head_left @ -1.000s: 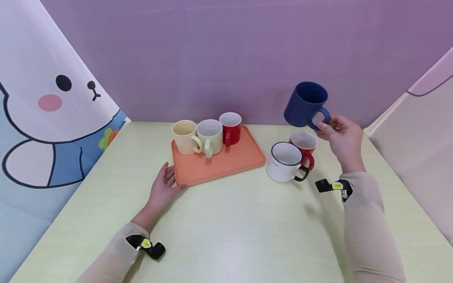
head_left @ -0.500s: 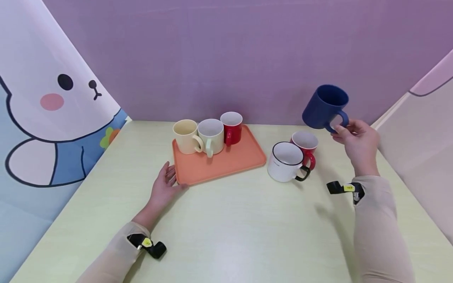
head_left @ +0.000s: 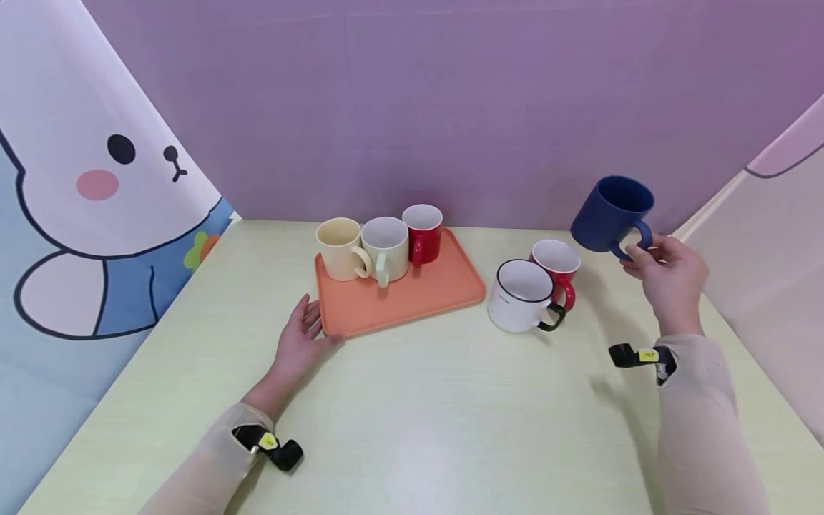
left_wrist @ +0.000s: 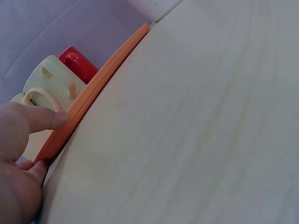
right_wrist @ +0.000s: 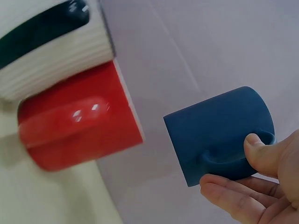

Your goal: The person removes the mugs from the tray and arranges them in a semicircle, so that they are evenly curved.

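Observation:
My right hand (head_left: pixel 674 282) pinches the handle of a dark blue mug (head_left: pixel 608 214), held slightly tilted in the air at the right. In the right wrist view, the thumb presses that handle from above and the fingers lie beneath it. Below and to the left, a red mug (head_left: pixel 558 261) stands behind a white mug (head_left: pixel 520 300) with a black rim and black handle. My left hand (head_left: pixel 299 340) touches the near left corner of an orange tray (head_left: pixel 418 304), fingers fairly straight. On the tray are a cream mug (head_left: pixel 337 250), a pale green mug (head_left: pixel 386 250) and another red mug (head_left: pixel 423 236).
A purple cloth backdrop (head_left: pixel 418 107) rises behind the light wooden table (head_left: pixel 412 415). To the left hangs a sheet with a cartoon animal (head_left: pixel 96 236); a pale sheet (head_left: pixel 772 286) borders the right side.
My right hand has carried the blue mug to the right, then lower, away from the white and red mugs. The left hand and the tray have stayed in place.

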Demonstrator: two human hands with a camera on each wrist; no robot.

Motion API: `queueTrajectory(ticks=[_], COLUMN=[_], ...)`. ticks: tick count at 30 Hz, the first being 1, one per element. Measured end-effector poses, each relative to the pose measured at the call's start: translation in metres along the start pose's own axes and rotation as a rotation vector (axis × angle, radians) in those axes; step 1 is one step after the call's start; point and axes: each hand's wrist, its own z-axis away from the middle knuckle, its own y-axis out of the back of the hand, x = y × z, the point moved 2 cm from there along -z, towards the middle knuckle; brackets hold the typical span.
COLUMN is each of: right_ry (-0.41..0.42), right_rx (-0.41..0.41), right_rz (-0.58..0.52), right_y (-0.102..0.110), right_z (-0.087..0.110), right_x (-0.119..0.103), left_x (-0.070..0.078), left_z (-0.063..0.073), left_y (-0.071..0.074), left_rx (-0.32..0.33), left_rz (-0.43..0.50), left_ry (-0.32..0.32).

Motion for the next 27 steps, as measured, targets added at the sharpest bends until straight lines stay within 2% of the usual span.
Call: queueTrajectory(ticks=[6,11,18,24,27], right_ry=[-0.013,-0.020,-0.027,-0.040,-0.040], right_rx=[0.010,-0.009,-0.053,-0.087,-0.107], right_rz=[0.109,0.138,0.264,0.188,0.219], right_y=[0.010,0.018,0.026,0.031,0.033], right_z=[0.001,0.003,0.006,0.012,0.016], right_x=[0.008,0.016,0.029,0.039,0.044], left_x=[-0.001,-0.002,-0.001,0.000,0.000], left_z=[-0.001,-0.002,0.001,0.001,0.001], left_y=[0.000,0.000,0.000,0.000,0.000], left_rx=[0.001,0.003,-0.003,-0.010,-0.010], left_rz=[-0.017,-0.013,0.008,0.016,0.014], left_ry=[-0.001,-0.004,-0.004,-0.005,-0.007])
